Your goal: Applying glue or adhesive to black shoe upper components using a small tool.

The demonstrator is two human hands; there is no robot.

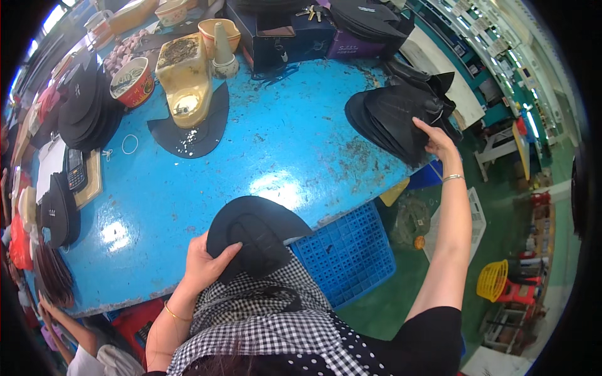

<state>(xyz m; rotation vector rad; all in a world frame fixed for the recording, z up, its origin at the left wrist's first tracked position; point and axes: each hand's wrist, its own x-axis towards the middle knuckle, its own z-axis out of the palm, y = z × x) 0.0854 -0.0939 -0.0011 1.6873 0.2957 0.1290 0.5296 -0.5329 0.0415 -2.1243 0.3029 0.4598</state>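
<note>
My left hand point(205, 263) grips a black shoe upper point(251, 232) at its left side, thumb on top and fingers underneath. The curved piece is held above the table's near edge, in front of my checked apron point(263, 313). My right hand point(439, 139) reaches to a pile of black shoe uppers point(392, 119) at the table's right edge. Its index finger stretches over the pile and its thumb stands apart; the other fingers are mostly hidden.
On the blue table point(295, 144), a stained cream-yellow container point(182, 69) rests on a black piece. A red bowl point(133, 83) and stacked black pieces point(91, 106) stand left. A blue crate point(345, 250) sits below the near edge. Another person's arms point(66, 326) show at lower left.
</note>
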